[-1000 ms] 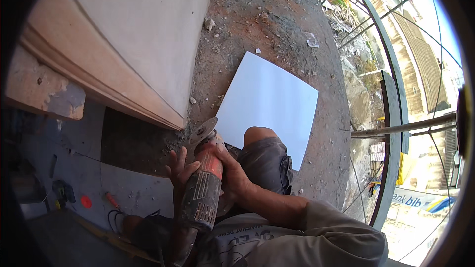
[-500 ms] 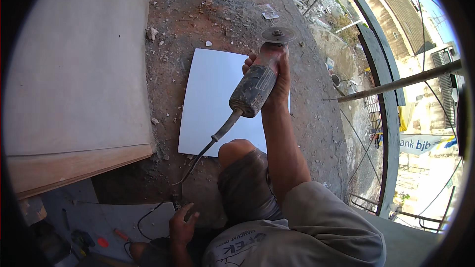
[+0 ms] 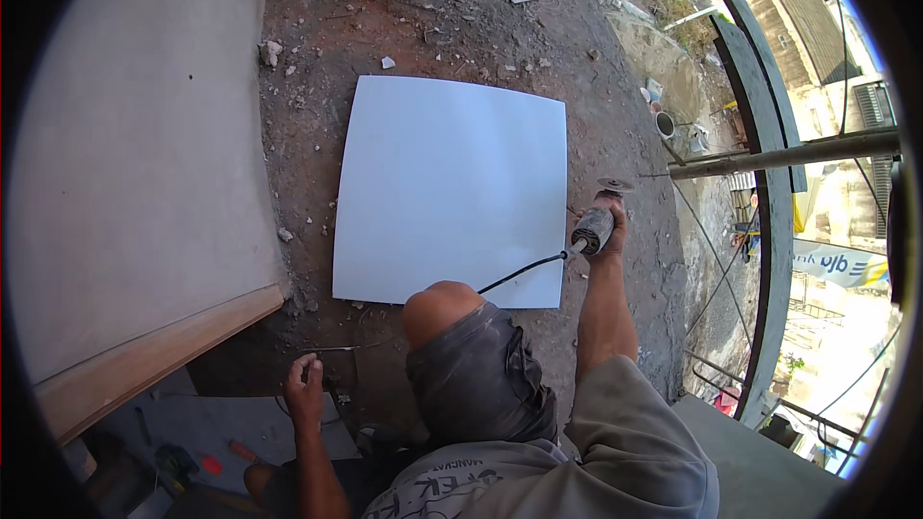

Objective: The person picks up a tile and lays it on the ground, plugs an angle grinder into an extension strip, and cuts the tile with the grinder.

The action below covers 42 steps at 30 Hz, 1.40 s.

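Observation:
My right hand (image 3: 612, 226) grips an angle grinder (image 3: 594, 229) with a dark body and a disc at its top, held beside the right edge of a square white sheet (image 3: 448, 187) lying on the dirt. Its black cord (image 3: 519, 272) runs across the sheet and disappears behind my bare knee (image 3: 437, 312). My left hand (image 3: 306, 384) is low on the left, fingers loosely bent and apart, near a thin wire or rod and a dark cord; I see nothing clearly held in it.
A pale wall (image 3: 139, 154) with a wooden edge (image 3: 192, 346) stands at left. Tools (image 3: 173, 466) lie on a grey board (image 3: 231, 418) below it. Rubble (image 3: 271, 53) dots the ground. Scaffold pipes (image 3: 788, 156) and planks line the right edge, with buildings beyond.
My left hand has let go of the grinder and moved down to the left. My right hand has carried the grinder rightward, off the sheet to its right edge.

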{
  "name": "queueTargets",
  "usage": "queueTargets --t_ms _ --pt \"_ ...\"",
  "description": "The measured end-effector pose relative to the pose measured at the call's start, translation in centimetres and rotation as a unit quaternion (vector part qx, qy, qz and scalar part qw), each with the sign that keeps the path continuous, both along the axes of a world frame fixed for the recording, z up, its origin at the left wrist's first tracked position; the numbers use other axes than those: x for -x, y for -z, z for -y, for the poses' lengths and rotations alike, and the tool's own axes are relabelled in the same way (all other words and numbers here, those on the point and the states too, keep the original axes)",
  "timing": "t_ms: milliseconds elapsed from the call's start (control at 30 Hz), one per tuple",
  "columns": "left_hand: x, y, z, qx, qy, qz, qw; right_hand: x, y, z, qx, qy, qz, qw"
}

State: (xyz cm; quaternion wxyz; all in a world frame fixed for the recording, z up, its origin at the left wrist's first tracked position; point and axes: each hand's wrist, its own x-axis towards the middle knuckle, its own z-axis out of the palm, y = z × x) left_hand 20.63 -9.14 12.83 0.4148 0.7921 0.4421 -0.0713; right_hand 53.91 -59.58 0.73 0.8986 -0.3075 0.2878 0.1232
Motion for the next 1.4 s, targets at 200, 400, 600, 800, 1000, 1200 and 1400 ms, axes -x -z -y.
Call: queueTargets --t_ms 200,400,600,800,1000,1200,1400 --pt "2.2 5.8 2.9 0.034 0.052 -0.074 0.995 2.3 2.1 8.1 -0.032 -0.104 -0.023 0.994" --pt "4.2 7.0 4.1 0.09 0.082 -0.274 0.954 5.5 4.0 8.8 -0.135 -0.077 -0.03 0.987" --pt "4.9 10.8 5.6 -0.054 0.124 -0.199 0.971 10.0 2.0 8.2 0.091 -0.102 -0.11 0.984" --pt "3.7 13.6 9.3 0.066 0.066 -0.205 0.974 10.5 1.6 7.4 0.363 -0.18 -0.227 0.886" --pt "5.8 10.9 9.0 0.008 0.069 -0.3 0.951 11.8 3.6 7.7 0.671 -0.271 -0.244 0.646" --pt "8.4 10.4 4.8 -0.165 0.036 -0.376 0.911 12.3 3.8 7.3 0.626 -0.215 -0.252 0.706" --pt "8.2 11.2 1.9 -0.114 0.046 -0.398 0.909 11.3 4.4 7.5 0.751 -0.304 -0.227 0.541"
